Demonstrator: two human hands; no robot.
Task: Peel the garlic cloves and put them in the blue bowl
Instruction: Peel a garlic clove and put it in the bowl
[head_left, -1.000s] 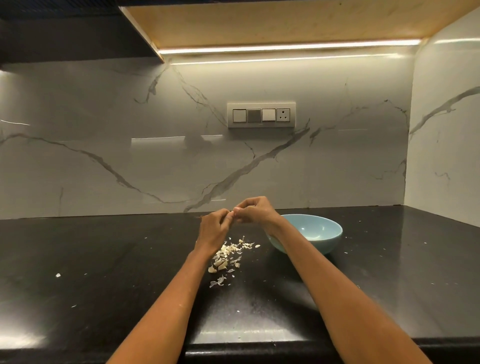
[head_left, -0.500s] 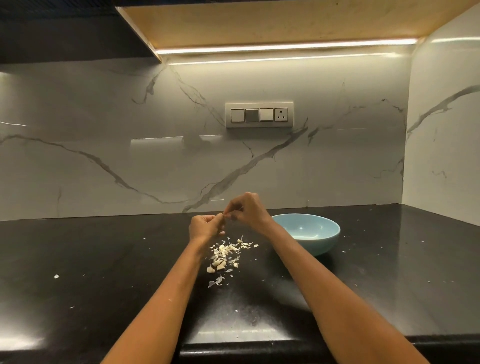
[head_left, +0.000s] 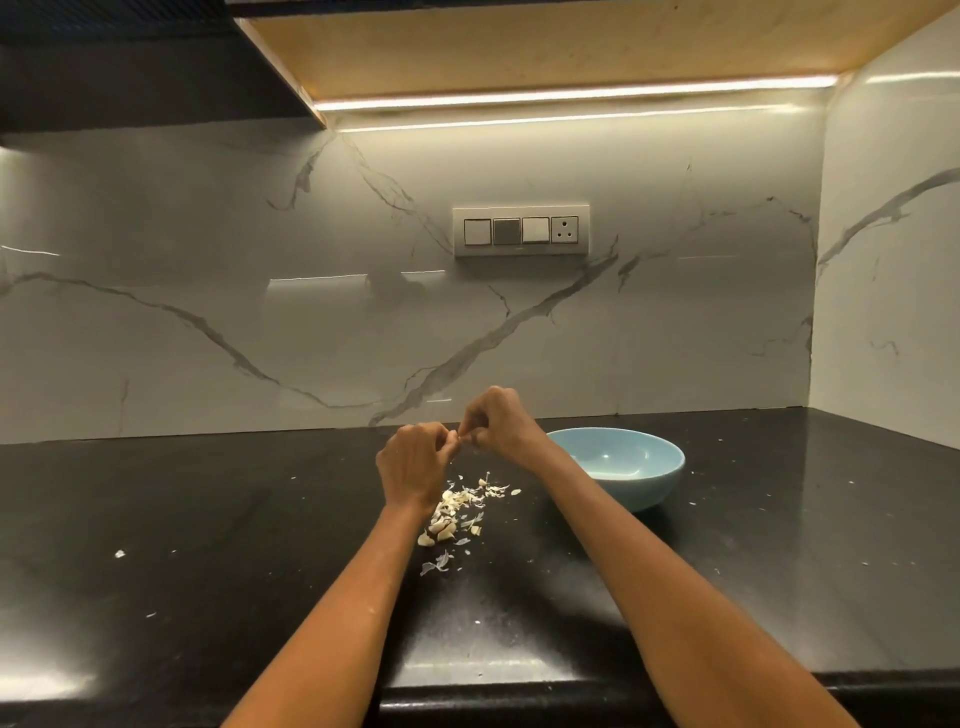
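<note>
I have both hands raised above the glossy black stone countertop (head_left: 208, 519), knuckles toward the camera. My left hand (head_left: 413, 462) is curled, its thumb and fingertips pinching a small pale garlic clove (head_left: 460, 439) that sits right where the two hands meet. My right hand (head_left: 496, 421) is curled too, fingertips nipping at the same clove from the other side, in what I take to be a pull at its skin. The clove is so small here that I cannot tell how much skin is left on it.

Below the hands and slightly toward me lies a loose heap of papery white garlic skins and pieces (head_left: 457, 512), some chunkier bits among them that may be unpeeled cloves, though I cannot be sure. A few stray flakes are scattered across the counter.

The round light-blue ceramic bowl (head_left: 670, 467) stands just beside my right wrist, on the right of the heap. The part of its inside that I can see holds nothing; my right forearm hides its near left part. So I judge the task early to midway: peeling is under way, the clove in hand is not yet delivered, and the bowl shows no cloves yet.
</note>
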